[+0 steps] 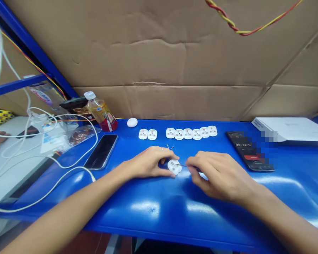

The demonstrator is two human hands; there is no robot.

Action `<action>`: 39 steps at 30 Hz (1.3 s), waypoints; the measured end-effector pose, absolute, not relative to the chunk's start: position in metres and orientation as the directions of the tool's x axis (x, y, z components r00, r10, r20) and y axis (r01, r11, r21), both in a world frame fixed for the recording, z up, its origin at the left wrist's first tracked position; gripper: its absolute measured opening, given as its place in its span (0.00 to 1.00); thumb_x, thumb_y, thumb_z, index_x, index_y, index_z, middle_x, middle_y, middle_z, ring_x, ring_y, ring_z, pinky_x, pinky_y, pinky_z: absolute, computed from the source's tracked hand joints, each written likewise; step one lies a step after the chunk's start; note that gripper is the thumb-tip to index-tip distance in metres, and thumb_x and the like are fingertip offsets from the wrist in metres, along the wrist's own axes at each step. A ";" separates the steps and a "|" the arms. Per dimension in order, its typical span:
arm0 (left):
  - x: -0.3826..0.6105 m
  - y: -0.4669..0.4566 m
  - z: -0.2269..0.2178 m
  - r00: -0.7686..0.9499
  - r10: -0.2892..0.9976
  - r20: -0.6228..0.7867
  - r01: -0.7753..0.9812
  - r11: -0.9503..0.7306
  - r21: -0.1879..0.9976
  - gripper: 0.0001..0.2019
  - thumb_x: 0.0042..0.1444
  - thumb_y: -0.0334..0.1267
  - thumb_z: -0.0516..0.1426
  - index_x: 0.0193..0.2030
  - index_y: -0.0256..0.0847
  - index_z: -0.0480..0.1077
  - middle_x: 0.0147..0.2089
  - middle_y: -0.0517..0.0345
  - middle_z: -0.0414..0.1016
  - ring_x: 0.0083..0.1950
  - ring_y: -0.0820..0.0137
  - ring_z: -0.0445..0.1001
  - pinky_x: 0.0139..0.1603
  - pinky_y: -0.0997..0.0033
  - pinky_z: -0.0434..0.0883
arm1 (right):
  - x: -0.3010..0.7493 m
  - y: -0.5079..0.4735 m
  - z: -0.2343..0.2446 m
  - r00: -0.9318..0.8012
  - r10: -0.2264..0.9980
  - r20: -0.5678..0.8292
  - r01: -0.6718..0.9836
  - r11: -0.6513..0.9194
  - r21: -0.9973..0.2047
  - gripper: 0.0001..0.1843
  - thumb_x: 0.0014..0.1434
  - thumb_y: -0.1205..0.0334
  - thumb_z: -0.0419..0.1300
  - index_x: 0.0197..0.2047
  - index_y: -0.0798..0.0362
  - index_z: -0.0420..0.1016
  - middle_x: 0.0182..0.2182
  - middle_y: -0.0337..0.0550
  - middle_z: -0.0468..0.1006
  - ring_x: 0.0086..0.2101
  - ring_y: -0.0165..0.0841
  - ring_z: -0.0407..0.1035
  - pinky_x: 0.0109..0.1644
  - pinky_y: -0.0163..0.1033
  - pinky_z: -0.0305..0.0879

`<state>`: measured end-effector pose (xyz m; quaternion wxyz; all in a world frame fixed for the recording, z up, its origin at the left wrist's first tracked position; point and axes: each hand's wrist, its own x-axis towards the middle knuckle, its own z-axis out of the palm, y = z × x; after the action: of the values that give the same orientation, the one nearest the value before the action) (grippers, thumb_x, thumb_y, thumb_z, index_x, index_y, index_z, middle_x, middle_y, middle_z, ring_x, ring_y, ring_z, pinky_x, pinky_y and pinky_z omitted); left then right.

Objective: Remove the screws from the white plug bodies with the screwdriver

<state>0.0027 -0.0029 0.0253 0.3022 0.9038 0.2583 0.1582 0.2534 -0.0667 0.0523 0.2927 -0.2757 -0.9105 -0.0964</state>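
With the left hand (151, 162) pinching the white part (177, 170) and the right hand (219, 173) clamped on the thin tool (182, 165) to its right, steady bracing should prevent slips.

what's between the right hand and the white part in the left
In the head view, a thin shaft runs from the right hand to the white part, which the left hand holds.
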 end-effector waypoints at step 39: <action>0.000 0.000 0.020 0.823 0.540 0.174 0.336 -0.711 0.617 0.22 0.61 0.51 0.67 0.55 0.40 0.75 0.42 0.56 0.75 0.40 0.69 0.71 0.43 0.70 0.67 | 0.256 -0.061 0.054 -0.700 0.442 0.562 0.514 0.857 -0.033 0.07 0.68 0.72 0.54 0.46 0.56 0.72 0.34 0.45 0.79 0.32 0.35 0.73 0.32 0.39 0.67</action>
<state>0.0002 -0.0004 0.0197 0.2936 0.9085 0.2411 0.1738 0.2561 -0.0610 0.0538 0.2876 -0.2598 -0.9197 -0.0631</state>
